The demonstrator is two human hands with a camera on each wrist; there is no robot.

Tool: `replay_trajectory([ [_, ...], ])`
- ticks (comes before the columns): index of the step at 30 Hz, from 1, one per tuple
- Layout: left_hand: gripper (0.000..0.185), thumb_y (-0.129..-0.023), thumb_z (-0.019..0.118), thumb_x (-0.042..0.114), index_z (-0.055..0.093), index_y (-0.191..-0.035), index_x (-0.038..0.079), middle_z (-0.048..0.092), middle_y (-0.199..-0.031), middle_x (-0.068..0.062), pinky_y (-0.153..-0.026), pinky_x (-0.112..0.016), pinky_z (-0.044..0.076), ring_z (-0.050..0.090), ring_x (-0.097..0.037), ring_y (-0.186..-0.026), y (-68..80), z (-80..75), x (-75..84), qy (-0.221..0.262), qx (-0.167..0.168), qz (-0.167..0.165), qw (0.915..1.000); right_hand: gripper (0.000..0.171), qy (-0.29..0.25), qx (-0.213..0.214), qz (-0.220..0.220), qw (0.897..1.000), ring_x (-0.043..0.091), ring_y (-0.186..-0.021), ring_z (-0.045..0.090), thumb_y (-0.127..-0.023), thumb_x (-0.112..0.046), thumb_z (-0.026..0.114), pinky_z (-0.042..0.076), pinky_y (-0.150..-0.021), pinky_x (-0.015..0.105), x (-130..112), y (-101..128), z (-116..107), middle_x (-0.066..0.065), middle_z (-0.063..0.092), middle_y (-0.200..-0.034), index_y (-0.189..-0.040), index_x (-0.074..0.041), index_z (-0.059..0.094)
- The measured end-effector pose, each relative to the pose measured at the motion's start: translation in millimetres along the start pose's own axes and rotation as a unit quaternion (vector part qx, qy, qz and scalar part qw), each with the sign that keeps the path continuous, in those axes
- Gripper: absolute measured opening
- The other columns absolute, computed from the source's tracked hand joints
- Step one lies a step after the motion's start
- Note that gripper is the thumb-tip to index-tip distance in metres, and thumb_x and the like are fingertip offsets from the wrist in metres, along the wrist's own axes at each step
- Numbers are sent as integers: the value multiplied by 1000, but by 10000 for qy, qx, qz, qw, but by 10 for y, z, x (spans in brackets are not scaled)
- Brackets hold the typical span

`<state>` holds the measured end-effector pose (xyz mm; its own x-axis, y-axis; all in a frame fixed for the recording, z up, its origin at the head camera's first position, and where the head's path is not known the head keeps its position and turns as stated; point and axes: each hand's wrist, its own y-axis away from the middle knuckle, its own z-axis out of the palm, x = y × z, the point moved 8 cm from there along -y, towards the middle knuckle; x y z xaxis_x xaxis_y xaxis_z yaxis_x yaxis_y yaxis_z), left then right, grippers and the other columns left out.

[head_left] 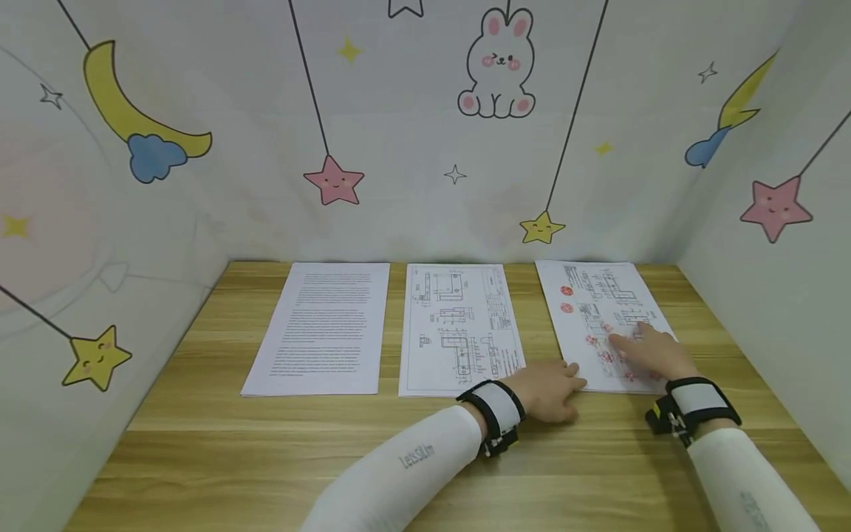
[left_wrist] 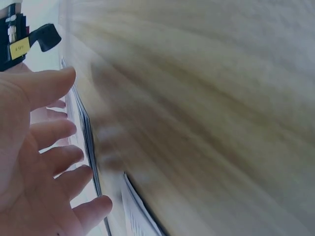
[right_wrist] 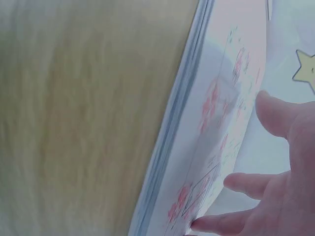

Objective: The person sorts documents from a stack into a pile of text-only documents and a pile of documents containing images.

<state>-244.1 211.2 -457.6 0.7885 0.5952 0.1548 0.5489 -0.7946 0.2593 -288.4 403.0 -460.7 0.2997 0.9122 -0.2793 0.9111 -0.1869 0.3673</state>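
Observation:
At the right of the table lies a stack of printed technical drawings (head_left: 591,281) with several red stamp marks. My right hand (head_left: 654,353) reaches over its lower right part, fingers extended across the top sheet. In the right wrist view, the fingers of the right hand (right_wrist: 290,162) are spread low over the stamped sheet (right_wrist: 221,64), and the layered edge shows beside them. My left hand (head_left: 548,389) is at the stack's near left corner, fingertips right at its edge. The left wrist view shows the left hand (left_wrist: 44,167) with loosely bent, separated fingers and nothing gripped.
A second stack of drawings (head_left: 425,318) without red marks lies in the middle, partly beside my left forearm. At the left lies a stack of text pages (head_left: 332,325). The wooden table (head_left: 199,458) meets white curtains (head_left: 412,222) printed with stars at the back and sides.

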Motion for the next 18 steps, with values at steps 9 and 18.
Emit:
replay_trajectory([
  [9, 61, -97, 52, 53, 37, -153, 33, 28, -164, 11, -122, -25, 27, 25, -4, -152, -12, 57, 4, -139, -283, -46, 9995, 101, 8, 478, 344, 9983, 47, -100, 53, -87, -53, 65, 52, -81, 52, 183, -101, -195, 47, 41, -133, -143, 23, 26],
  [18, 61, -97, 51, 54, 35, -153, 35, 26, -164, 13, -122, -26, 26, 22, -4, -152, 24, 44, 11, -222, -363, -81, 9991, 78, -975, 203, 1062, 9893, 27, -74, 62, -81, -50, 76, 49, -57, 28, 369, -190, -244, 22, 63, -91, -121, 13, 52],
])
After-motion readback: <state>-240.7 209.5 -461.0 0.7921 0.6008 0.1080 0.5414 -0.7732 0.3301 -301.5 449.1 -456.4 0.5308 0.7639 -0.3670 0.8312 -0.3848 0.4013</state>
